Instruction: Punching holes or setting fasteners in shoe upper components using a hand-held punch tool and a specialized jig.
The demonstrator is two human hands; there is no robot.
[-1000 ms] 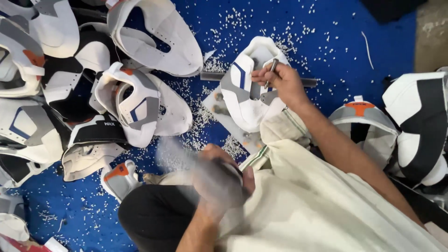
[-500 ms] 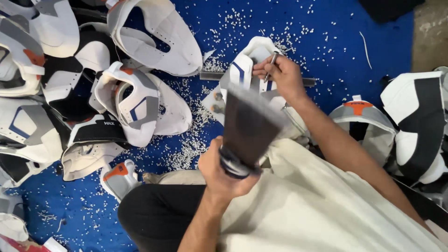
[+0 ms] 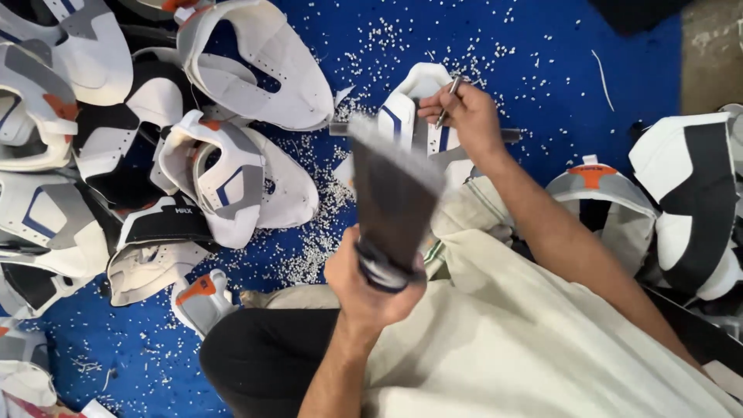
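Since 0.5 s ago, my left hand (image 3: 371,282) has kept its clenched grip on the dark handle of a flat tool (image 3: 391,197), whose blurred blade now points up toward the shoe upper (image 3: 414,116). My right hand (image 3: 468,116) grasps a thin metal punch (image 3: 447,101) and presses its tip on that white, grey and blue upper, which lies on the blue mat (image 3: 542,46) near its top edge. White punch-outs (image 3: 317,240) litter the mat between this upper and a pile of 6 or more finished uppers (image 3: 224,182) at the mat's left edge.
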